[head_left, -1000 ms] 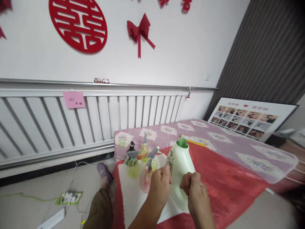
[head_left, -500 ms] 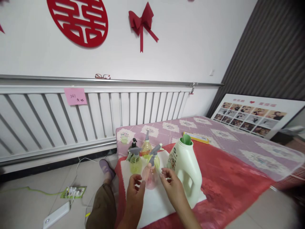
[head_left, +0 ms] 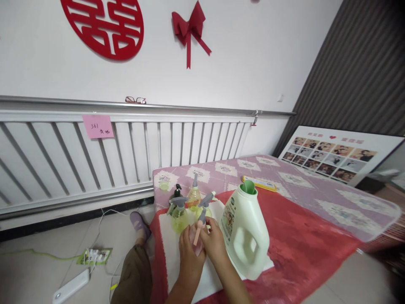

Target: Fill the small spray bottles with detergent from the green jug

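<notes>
A pink spray bottle (head_left: 198, 234) with a grey head and a pink trigger stands on the white sheet, tilted little if at all. Around its body my left hand (head_left: 189, 251) is closed. My right hand (head_left: 214, 238) grips it higher up, at the neck just below the head. Its lower body is mostly hidden by my hands. Close behind are a yellow-green spray bottle (head_left: 179, 220), another yellowish one (head_left: 194, 196) and a partly covered third one with a grey head (head_left: 207, 199). A large pale green jug (head_left: 245, 236) with a green opening stands right of my right hand.
A black pump bottle (head_left: 177, 192) stands behind the spray bottles. Red cloth (head_left: 294, 228) lies under the white sheet on the patterned bed cover (head_left: 228, 169). A yellow-edged packet (head_left: 259, 183) and a small pale green lid (head_left: 164, 185) lie farther back.
Both hands have moved inward and closed on the pink spray bottle; before, they hovered apart on either side of it. Its trigger now faces me more. The view has shifted slightly.
</notes>
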A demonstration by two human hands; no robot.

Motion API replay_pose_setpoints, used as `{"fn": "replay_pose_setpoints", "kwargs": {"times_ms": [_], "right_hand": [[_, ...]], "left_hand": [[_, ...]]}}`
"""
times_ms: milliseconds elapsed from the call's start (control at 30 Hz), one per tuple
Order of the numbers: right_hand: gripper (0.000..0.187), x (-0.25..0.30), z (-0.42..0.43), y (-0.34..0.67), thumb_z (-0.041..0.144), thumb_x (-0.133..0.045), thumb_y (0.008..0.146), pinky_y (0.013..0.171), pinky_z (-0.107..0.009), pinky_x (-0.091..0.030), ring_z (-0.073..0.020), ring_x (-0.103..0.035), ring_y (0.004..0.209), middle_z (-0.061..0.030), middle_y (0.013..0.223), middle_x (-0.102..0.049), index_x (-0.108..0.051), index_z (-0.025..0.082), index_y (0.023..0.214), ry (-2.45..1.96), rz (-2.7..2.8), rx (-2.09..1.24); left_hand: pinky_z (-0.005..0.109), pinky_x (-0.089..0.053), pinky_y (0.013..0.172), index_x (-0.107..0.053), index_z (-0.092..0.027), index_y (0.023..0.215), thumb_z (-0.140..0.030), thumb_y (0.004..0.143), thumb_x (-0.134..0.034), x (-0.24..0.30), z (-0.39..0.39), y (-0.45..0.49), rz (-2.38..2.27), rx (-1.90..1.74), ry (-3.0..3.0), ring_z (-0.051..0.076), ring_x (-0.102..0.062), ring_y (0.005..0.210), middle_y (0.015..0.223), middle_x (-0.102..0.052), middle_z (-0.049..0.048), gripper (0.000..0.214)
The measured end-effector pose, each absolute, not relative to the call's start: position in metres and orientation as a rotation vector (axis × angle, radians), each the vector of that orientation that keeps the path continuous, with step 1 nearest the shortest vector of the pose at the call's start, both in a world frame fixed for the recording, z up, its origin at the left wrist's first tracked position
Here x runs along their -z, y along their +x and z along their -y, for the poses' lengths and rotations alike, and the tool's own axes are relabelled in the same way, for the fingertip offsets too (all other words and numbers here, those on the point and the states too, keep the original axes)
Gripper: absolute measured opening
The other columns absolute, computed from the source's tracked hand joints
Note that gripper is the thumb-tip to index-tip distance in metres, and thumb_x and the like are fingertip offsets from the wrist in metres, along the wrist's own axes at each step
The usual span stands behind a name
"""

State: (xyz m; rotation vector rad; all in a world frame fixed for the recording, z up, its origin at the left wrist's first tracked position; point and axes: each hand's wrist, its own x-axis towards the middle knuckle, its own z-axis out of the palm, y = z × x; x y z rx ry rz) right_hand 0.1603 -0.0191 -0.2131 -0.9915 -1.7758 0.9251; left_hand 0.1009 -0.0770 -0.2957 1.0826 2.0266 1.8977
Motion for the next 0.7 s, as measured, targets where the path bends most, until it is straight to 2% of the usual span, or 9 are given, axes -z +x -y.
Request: {"fn": "replay_pose_setpoints", "kwargs": {"times_ms": [167, 333, 400, 500, 600, 700], "right_hand": [[0.017, 0.205, 0.032, 0.172, 0.030, -0.057, 0.078, 0.073, -0.030, -0.052, -0.0212, -0.064, 0.084, -0.0047, 0.091, -0.068, -0.064, 0.022, 0.091, -0.923, 1.804, -1.012], [0.020, 0.199, 0.044, 0.184, 0.028, -0.060, 0.077, 0.079, -0.031, -0.051, -0.0230, -0.062, 0.096, -0.0064, 0.103, -0.066, -0.067, 0.022, 0.096, -0.837, 1.864, -1.063], [0.021, 0.196, 0.046, 0.188, 0.028, -0.058, 0.080, 0.080, -0.031, -0.051, -0.0230, -0.062, 0.098, -0.0070, 0.106, -0.065, -0.067, 0.022, 0.098, -0.808, 1.869, -1.108], [0.020, 0.188, 0.049, 0.194, 0.031, -0.057, 0.083, 0.081, -0.031, -0.051, -0.0206, -0.063, 0.093, -0.0056, 0.101, -0.064, -0.066, 0.023, 0.100, -0.716, 1.887, -1.228], [0.021, 0.183, 0.050, 0.196, 0.033, -0.062, 0.082, 0.084, -0.031, -0.050, -0.0185, -0.063, 0.088, -0.0035, 0.097, -0.064, -0.064, 0.024, 0.100, -0.647, 1.894, -1.308], [0.034, 0.190, 0.052, 0.191, 0.034, -0.070, 0.075, 0.079, -0.031, -0.051, -0.0171, -0.063, 0.079, -0.0009, 0.090, -0.063, -0.058, 0.024, 0.106, -0.704, 1.786, -1.333]], "left_hand": [[0.051, -0.035, 0.109, -0.033, -0.018, 0.135, -0.021, 0.064, -0.069, 0.301, 0.086, 0.100, -1.989, -1.843, 1.211, 0.036, -0.043, 0.129, 0.134, -0.047, 0.0188, 0.080], [0.047, -0.040, 0.106, -0.039, -0.018, 0.131, -0.020, 0.068, -0.067, 0.299, 0.099, 0.099, -1.937, -1.829, 1.232, 0.033, -0.049, 0.125, 0.131, -0.049, 0.0188, 0.068], [0.047, -0.039, 0.107, -0.038, -0.018, 0.131, -0.018, 0.064, -0.069, 0.300, 0.103, 0.095, -1.866, -1.795, 1.255, 0.034, -0.049, 0.126, 0.133, -0.049, 0.0190, 0.074], [0.049, -0.034, 0.111, -0.030, -0.019, 0.137, -0.012, 0.059, -0.070, 0.303, 0.108, 0.085, -1.701, -1.700, 1.320, 0.034, -0.043, 0.131, 0.139, -0.044, 0.0183, 0.087], [0.050, -0.032, 0.112, -0.030, -0.020, 0.137, -0.009, 0.057, -0.069, 0.305, 0.112, 0.076, -1.646, -1.652, 1.314, 0.033, -0.041, 0.133, 0.140, -0.044, 0.0167, 0.089], [0.050, -0.032, 0.112, -0.030, -0.022, 0.137, -0.009, 0.057, -0.068, 0.308, 0.114, 0.073, -1.654, -1.618, 1.304, 0.032, -0.041, 0.133, 0.139, -0.045, 0.0149, 0.089]]}}
